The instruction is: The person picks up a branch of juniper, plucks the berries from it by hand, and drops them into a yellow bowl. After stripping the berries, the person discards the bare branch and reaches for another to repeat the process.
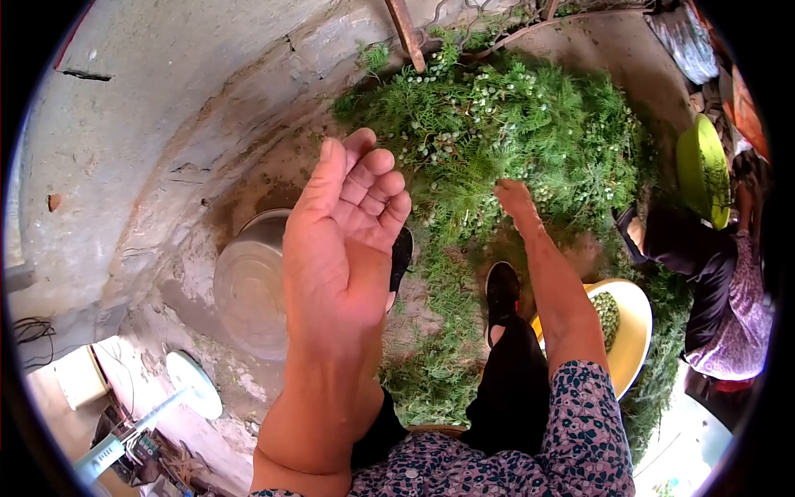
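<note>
My left hand (352, 215) is raised close to the camera, palm up, its fingers loosely curled and apart, with nothing in it. My right hand (515, 201) reaches down to the front edge of a heap of green branches (505, 124) dotted with pale round berries. Its fingers are bent together at the foliage; what they hold, if anything, is too small to tell. Beside my right forearm a yellow basin (633, 331) contains many small green berries (606, 319).
A large metal basin (252, 290) lies left of my left hand, by the wall (166, 124). Loose sprigs (439, 356) cover the ground between my feet. At the right sits another person (720, 290) near a green bowl (702, 170). A white fan (195, 385) stands at lower left.
</note>
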Action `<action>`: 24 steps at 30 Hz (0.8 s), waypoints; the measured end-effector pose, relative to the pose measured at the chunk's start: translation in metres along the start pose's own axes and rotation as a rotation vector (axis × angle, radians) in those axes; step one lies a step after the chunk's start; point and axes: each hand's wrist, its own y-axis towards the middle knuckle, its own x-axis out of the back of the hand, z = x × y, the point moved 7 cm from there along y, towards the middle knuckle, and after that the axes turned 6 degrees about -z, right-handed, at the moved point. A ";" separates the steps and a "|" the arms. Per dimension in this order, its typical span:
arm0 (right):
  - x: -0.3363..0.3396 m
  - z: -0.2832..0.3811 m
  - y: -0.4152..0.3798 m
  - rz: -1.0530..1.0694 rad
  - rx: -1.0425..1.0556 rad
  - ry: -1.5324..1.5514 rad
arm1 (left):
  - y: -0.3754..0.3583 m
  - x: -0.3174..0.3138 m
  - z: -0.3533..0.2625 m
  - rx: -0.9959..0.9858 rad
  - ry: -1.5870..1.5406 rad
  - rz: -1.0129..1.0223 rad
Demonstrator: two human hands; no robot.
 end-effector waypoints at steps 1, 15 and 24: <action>-0.001 0.010 -0.010 0.048 -0.003 0.218 | -0.001 0.001 0.000 -0.003 0.000 -0.007; 0.085 0.103 -0.136 -0.001 0.081 0.920 | -0.011 -0.001 0.030 0.080 0.252 -0.047; 0.120 0.178 -0.233 0.044 0.257 1.134 | -0.010 -0.007 0.055 0.143 0.322 0.044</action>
